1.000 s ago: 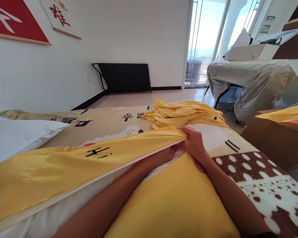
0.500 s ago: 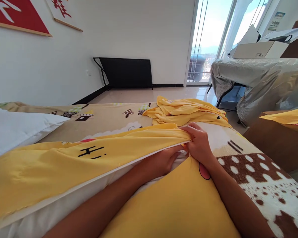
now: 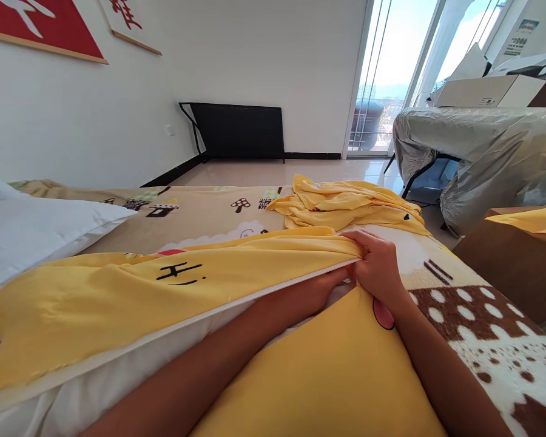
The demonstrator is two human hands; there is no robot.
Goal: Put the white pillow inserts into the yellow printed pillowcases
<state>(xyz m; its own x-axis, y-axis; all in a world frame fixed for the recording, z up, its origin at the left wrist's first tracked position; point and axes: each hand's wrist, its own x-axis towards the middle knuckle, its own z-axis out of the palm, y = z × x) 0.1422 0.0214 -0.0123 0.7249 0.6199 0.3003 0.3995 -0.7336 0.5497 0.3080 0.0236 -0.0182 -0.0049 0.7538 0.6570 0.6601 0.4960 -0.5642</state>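
A yellow pillowcase (image 3: 255, 270) with a black "Hi" print lies spread across the front, its zip-like white edge drawn tight. White pillow fabric (image 3: 118, 370) shows below that edge, within the opening. My right hand (image 3: 378, 264) is closed around the bunched corner of the pillowcase, gripping from outside. My left hand (image 3: 321, 291) reaches through the opening, under the edge, up against my right hand. It looks closed, but its fingertips and whatever they hold are hidden. A yellow panel with a pink spot bulges between my forearms.
Behind lies a crumpled yellow cloth (image 3: 346, 203) on a patterned blanket (image 3: 209, 209). White pillows (image 3: 50, 233) rest at the left. A cardboard box (image 3: 505, 267) stands right, with yellow cloth over it. Farther back are a plastic-covered table (image 3: 477, 130) and a folded black frame (image 3: 241, 132).
The whole view has shifted slightly, so things sit a little farther right. Both hands keep the same place at the pillowcase corner. The pillowcase's left end has drawn in a little.
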